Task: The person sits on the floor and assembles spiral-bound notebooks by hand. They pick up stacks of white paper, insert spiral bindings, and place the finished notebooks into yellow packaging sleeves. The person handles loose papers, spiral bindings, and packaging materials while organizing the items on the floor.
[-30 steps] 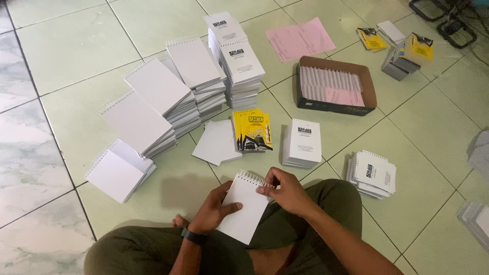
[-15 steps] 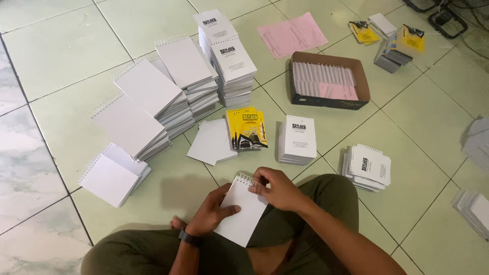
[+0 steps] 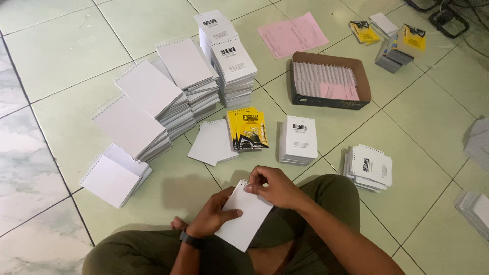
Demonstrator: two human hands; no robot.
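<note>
White notepad (image 3: 243, 215) is held over the lap: its lower left edge is gripped by the left hand (image 3: 213, 218), its spiral top pinched by the right hand (image 3: 272, 187). Open green floor tiles (image 3: 61, 56) are seen left of the stacked pads (image 3: 153, 109); a cardboard box (image 3: 328, 79) sits beyond.

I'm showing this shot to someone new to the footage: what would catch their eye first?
Probably the two hands low in the middle: the left hand and right hand hold a white spiral notepad over the lap. Next, the row of tall white notepad stacks on the tiled floor up left, and the yellow covers just ahead of the hands.
</note>
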